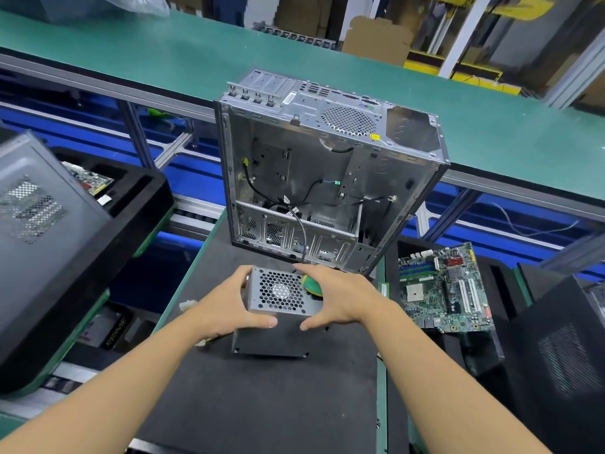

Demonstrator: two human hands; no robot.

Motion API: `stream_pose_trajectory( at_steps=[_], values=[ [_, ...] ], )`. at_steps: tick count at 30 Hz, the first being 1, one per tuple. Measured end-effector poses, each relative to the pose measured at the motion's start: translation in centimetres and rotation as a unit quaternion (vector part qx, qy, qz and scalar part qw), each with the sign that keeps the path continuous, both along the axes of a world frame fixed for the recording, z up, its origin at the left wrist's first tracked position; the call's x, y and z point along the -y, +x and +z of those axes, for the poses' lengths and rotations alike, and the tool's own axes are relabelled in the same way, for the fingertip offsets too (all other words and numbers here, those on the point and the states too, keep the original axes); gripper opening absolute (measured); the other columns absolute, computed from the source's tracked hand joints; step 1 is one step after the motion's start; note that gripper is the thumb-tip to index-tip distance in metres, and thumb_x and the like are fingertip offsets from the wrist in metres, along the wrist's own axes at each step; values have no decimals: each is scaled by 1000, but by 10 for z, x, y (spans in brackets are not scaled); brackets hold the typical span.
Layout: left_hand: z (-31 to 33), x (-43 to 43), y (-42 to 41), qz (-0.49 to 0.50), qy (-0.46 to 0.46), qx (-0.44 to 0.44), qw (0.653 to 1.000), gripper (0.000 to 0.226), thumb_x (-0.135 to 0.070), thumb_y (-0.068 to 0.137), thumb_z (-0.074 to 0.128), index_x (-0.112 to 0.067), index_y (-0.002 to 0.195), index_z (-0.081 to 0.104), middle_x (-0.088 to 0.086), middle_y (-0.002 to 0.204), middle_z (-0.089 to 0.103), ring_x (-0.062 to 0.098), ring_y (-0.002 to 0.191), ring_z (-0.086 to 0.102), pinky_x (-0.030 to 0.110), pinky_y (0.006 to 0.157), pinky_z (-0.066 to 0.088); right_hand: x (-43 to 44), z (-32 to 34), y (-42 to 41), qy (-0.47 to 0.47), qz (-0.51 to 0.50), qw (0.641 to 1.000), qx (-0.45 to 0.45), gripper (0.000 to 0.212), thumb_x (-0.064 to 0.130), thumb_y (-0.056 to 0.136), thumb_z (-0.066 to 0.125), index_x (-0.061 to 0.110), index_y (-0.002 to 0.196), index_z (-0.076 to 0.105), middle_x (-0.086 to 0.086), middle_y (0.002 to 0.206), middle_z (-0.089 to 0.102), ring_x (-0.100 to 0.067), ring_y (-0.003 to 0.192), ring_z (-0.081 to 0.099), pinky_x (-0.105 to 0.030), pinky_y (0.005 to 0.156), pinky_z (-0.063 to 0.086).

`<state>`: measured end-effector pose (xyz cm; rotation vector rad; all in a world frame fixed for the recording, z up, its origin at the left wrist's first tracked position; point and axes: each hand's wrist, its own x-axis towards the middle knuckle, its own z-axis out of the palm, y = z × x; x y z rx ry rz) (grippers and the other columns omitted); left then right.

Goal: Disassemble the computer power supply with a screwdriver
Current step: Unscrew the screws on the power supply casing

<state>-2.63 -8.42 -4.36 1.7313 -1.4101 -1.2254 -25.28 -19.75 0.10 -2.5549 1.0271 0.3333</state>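
Note:
A grey metal power supply (278,309) with a hexagon fan grille on its upper face stands on the black mat (262,404), its dark side toward me. My left hand (226,304) grips its left side, thumb at the front edge. My right hand (337,298) grips its right side and also holds a screwdriver (312,285), of which only the green and yellow handle end shows by the grille. White cable connectors (187,304) poke out behind my left wrist.
An emptied computer case (327,178) stands open just behind the power supply. A bare motherboard (445,290) lies to the right on a black tray. Another grey case (39,217) sits at the left. A green conveyor (196,54) runs across the back.

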Motion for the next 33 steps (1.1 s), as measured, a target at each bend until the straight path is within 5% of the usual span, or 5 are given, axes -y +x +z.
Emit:
stream_pose_trajectory(
  at_steps=[9,14,26,30,33],
  values=[
    [-40,-23,69,-142,78,242,957,102,-16,75,68,-55,149,11,-20,142,38,11,119,55,30,95,50,-10,2,7,-18,55,998,19,103,67,58,73,42,143,21,15,128,41,-25,107,59,-44,84,50],
    [-81,-16,51,-184,68,531,824,94,-71,68,65,-51,148,21,-13,139,34,17,125,38,36,97,31,-16,10,-7,-6,63,997,49,99,59,58,77,48,140,23,19,125,40,-21,107,58,-42,84,50],
    [-79,36,39,-236,2,656,717,28,-20,97,39,-21,124,47,0,112,70,23,94,69,36,89,29,-51,23,-6,3,132,990,46,92,46,61,79,47,138,28,18,126,42,-18,94,59,-33,64,46],
    [-82,56,17,-162,-21,622,766,44,-11,97,39,-14,142,35,4,107,71,30,97,66,39,86,46,-63,18,2,-34,137,990,16,96,50,59,79,45,139,28,15,123,44,-23,88,62,-30,58,39],
    [-70,75,2,-133,-59,408,901,42,-16,98,48,-16,139,44,10,120,64,32,115,57,37,92,44,-75,14,10,-68,130,989,1,96,54,58,78,42,139,29,12,119,45,-25,82,62,-28,54,30]
  ],
)
